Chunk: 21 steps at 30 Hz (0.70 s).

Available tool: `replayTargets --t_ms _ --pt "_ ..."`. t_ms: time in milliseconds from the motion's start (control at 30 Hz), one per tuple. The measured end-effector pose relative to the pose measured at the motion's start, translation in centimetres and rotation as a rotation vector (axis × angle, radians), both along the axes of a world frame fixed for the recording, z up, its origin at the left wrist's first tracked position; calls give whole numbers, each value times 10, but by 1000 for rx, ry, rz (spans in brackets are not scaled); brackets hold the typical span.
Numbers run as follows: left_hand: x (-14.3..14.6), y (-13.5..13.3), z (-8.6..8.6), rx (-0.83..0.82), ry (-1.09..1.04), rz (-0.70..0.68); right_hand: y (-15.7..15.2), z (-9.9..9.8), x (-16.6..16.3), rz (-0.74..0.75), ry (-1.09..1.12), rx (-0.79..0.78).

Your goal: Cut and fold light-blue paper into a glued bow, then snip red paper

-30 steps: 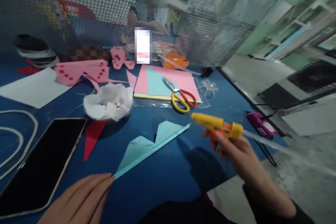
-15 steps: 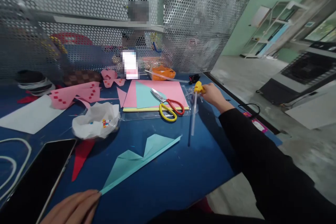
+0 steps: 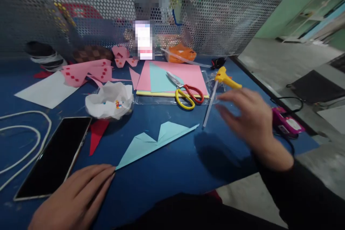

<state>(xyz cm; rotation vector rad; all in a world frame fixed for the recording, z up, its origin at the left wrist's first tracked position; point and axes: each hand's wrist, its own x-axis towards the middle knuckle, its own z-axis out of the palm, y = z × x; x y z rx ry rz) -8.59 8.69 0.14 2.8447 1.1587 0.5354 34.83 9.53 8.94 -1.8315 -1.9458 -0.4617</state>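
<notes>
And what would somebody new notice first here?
Probably the light blue folded paper in the middle, its lower-left tip at the left hand. Next, perhaps, the scissors with one red and one yellow handle, lying partly over the pink paper, and the yellow glue gun just beyond the right hand.

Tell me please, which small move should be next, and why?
Perhaps bring the right hand to the far end of the folded light-blue paper and press along its long edge. The left hand touches only the near tip, while the right looks open, with the yellow glue gun lying on the table beside it.
</notes>
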Motion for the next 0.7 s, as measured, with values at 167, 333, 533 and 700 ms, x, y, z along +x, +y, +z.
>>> replayTargets --t_ms 167,333,533,700 --pt "6 -1 5 19 9 -11 -29 -35 -69 466 -86 -103" --pt "26 -4 21 7 -59 104 -13 -56 -90 519 -86 -122" --pt "30 -13 26 95 -54 80 -15 -64 -96 536 -23 -160" --pt "27 -12 25 61 -69 71 -15 -68 -99 523 23 -167"
